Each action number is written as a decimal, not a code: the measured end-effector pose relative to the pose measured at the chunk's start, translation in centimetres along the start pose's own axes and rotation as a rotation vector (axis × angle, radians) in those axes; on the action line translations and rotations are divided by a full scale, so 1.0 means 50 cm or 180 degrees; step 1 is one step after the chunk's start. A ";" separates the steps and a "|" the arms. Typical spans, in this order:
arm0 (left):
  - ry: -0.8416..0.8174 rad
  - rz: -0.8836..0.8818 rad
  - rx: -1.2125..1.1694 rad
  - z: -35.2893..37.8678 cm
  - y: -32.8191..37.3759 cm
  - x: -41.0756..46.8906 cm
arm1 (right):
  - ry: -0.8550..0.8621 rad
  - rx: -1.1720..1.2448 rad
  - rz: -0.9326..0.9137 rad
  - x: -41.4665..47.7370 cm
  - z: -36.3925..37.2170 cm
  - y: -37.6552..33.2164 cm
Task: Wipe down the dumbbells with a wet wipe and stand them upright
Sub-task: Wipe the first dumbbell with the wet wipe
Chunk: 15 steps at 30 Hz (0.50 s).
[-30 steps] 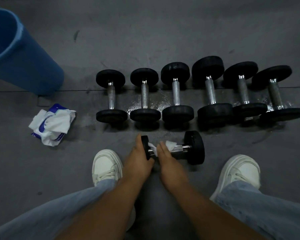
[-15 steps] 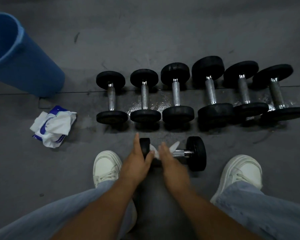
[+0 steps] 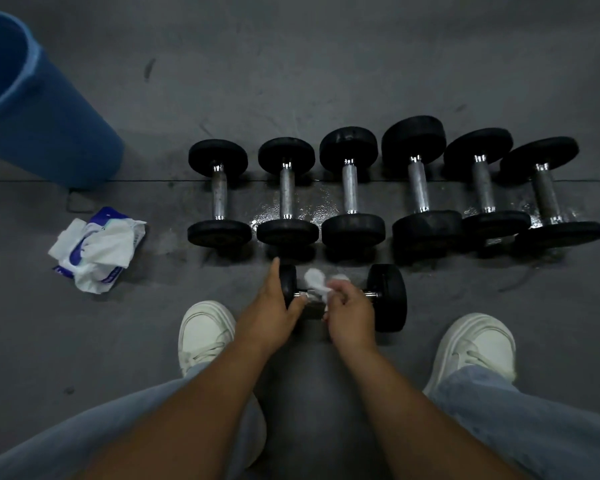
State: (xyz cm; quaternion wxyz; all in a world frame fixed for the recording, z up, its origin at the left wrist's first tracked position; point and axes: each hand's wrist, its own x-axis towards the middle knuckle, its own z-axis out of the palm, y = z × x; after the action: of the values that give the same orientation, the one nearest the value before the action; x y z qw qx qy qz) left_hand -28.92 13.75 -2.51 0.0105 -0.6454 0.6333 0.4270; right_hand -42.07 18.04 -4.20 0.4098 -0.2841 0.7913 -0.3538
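The last dumbbell (image 3: 387, 297) lies on its side just on the person's side of the row (image 3: 352, 188), crosswise to it, and has not shifted over the past second. What has changed is the wipe (image 3: 315, 280). A second ago it was wrapped flat round the handle under the right hand (image 3: 350, 308). Now that hand has slid a little toward the right head, and a loose white tuft sticks up toward the row. The right fingers are curled and pinch the wipe against the bar. The left hand (image 3: 271, 306) clasps the left head, thumb on the inner side and forefinger stretched straight past the rim toward the row. It steadies the dumbbell rather than lifting it. So the handle is probably nearly wiped, while the heads may still need a pass. The six in the row appear to stand on end already, with wet patches shining between them, so this one looks to be the last. It still has to be tipped upright beside them. The pack (image 3: 97, 249) lies left of the row, and the bin (image 3: 42, 126) stands farther left.
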 end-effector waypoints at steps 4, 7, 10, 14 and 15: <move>0.0114 -0.0258 -0.0483 0.005 -0.002 -0.007 | -0.0310 -0.1386 -0.0306 0.003 -0.026 0.006; 0.0181 -0.0328 -0.0377 0.003 0.012 0.001 | -0.0536 -0.2251 -0.0366 0.013 -0.032 0.008; -0.0157 -0.0386 -0.0014 -0.026 0.018 0.022 | -0.0692 -0.2234 -0.0638 0.034 -0.036 0.013; 0.0003 -0.0570 0.0303 -0.009 0.025 -0.009 | -0.0357 -0.2117 -0.0667 0.021 -0.044 0.024; 0.0169 -0.0497 0.0329 0.001 0.031 -0.022 | -0.0184 -0.1964 -0.0659 0.005 -0.038 0.027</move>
State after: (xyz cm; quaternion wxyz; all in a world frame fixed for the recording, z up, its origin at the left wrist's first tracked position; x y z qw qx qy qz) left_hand -30.03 14.37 -1.11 0.0603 -0.7025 0.6023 0.3743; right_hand -44.02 19.24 -4.59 0.2885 -0.4837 0.8162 -0.1288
